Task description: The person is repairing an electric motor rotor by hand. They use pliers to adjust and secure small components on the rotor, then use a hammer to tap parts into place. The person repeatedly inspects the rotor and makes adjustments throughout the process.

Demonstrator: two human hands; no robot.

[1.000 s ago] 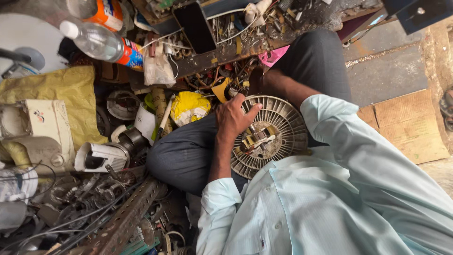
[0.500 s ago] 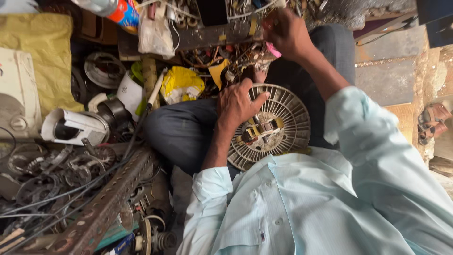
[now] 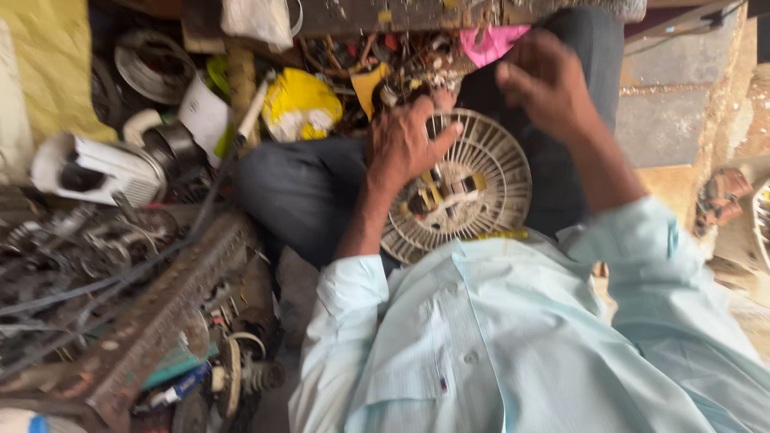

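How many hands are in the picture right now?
2. The left hand rests on the upper rim of the round slatted fan grille in the lap. The right hand is raised just above and right of it, blurred.

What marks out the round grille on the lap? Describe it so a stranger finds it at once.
Start at the pale blue shirt and look just above it to the dark trousers. The round grille lies on the lap, the left hand resting on its rim. It alone is a cream disc of thin ribs around yellow-and-black parts.
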